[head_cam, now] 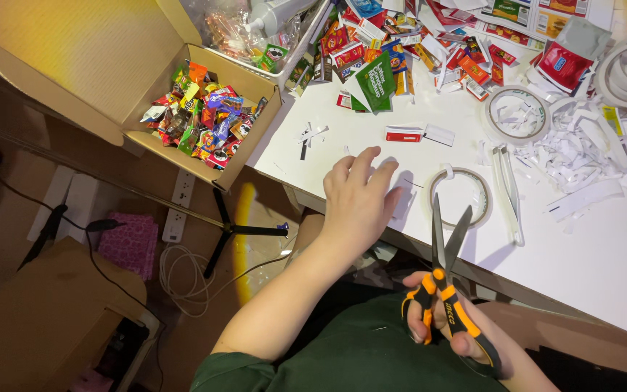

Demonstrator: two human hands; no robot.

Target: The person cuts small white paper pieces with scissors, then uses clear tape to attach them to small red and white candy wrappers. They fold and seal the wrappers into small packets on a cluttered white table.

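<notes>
White table (589,268), paper scraps; my left hand (357,199) flat, fingers released; my right hand (448,330) grasping 1 open orange-black scissors (445,272) just beside

I see the scissors (448,279), orange-and-black handled, gripped in my right hand (466,330), blades slightly parted and pointing up over the desk (582,268) edge beside a tape roll (461,196).

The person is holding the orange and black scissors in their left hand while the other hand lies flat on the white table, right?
Not quite. The head view shows the orange and black scissors in the right hand, blades open and pointing up. It is the left hand that lies flat on the white table.
</notes>
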